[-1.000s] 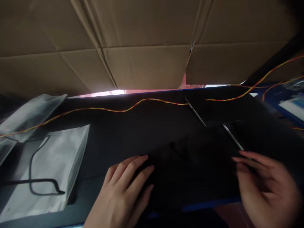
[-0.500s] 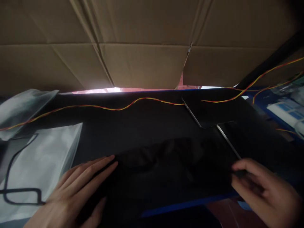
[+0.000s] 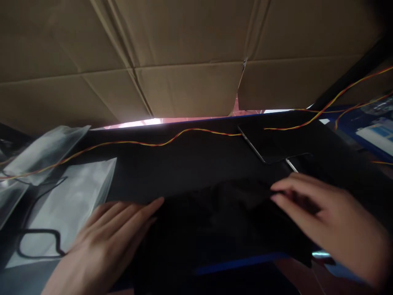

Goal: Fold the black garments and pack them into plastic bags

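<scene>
A thin, creased black cloth-like sheet (image 3: 215,213) is spread over the black tabletop (image 3: 172,164), and the two are hard to tell apart in the dim light. My left hand (image 3: 104,237) is at the sheet's left edge, index finger and thumb close together on it, other fingers bent. At the upper right of the sheet, my right hand (image 3: 325,217) pinches its edge between thumb and index finger. The sheet's right corner hangs below that hand, past the blue table edge (image 3: 239,264). Whether the sheet is fabric or plastic I cannot tell.
Two dark, phone-like slabs, one a flat panel (image 3: 260,143), lie beyond my right hand. A red-and-yellow twisted wire (image 3: 147,144) crosses the back. Translucent pouches (image 3: 76,184) and a black cord (image 3: 39,231) lie left. Cardboard (image 3: 190,88) stands behind. A white-and-blue box (image 3: 379,133) sits right.
My right hand has moved up and left with the sheet's edge, now covering part of the nearer slab. My left hand's fingers have drawn closer together. The view has shifted slightly.
</scene>
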`<state>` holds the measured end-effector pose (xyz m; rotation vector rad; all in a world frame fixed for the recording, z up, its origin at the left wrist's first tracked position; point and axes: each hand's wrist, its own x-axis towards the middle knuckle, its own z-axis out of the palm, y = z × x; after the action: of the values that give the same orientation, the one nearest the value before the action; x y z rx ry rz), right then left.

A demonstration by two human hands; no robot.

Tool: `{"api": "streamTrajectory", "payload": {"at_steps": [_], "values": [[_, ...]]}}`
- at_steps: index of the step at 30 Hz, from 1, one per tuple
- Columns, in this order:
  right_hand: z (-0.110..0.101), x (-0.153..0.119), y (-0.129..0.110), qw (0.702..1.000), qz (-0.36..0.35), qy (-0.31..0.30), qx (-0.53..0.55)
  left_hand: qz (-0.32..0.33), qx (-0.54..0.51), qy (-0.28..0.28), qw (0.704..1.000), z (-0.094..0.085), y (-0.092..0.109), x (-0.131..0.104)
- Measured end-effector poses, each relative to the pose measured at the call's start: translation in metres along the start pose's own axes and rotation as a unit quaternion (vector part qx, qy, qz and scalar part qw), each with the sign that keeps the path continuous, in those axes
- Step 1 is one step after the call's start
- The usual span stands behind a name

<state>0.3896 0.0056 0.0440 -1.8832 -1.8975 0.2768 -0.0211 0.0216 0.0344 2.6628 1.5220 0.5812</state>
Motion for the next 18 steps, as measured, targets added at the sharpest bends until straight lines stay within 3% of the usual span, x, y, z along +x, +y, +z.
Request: {"api": "streamTrajectory", "payload": {"at_steps": [3, 5, 6, 7, 9, 12, 15, 18], "values": [[-0.002, 0.026, -0.014, 0.984, 0.065, 0.131, -0.102, -0.038, 0.106, 0.043, 0.993, -0.001, 0.012, 0.023], [0.006, 0.031, -0.030, 0.973, 0.017, 0.192, -0.126, -0.071, 0.121, 0.098, 0.985, 0.001, 0.025, 0.035], [0.012, 0.028, -0.038, 0.976, -0.014, 0.194, -0.102, -0.063, 0.097, 0.109, 0.987, 0.004, 0.032, 0.038], [0.019, 0.022, -0.043, 0.981, -0.039, 0.179, -0.070, -0.045, 0.063, 0.105, 0.991, 0.008, 0.038, 0.039], [0.033, 0.007, -0.044, 0.993, -0.074, 0.090, -0.028, 0.003, -0.002, 0.064, 0.998, 0.018, 0.045, 0.034], [0.042, -0.017, -0.025, 0.997, -0.081, 0.013, -0.017, 0.026, -0.038, -0.031, 0.998, 0.030, 0.039, 0.015], [0.034, -0.030, 0.000, 0.995, -0.085, -0.044, -0.020, 0.031, -0.023, -0.120, 0.992, 0.030, 0.025, -0.009], [0.018, -0.035, 0.008, 0.985, -0.113, -0.133, -0.011, 0.087, -0.019, -0.180, 0.980, 0.024, 0.016, -0.027]]}}
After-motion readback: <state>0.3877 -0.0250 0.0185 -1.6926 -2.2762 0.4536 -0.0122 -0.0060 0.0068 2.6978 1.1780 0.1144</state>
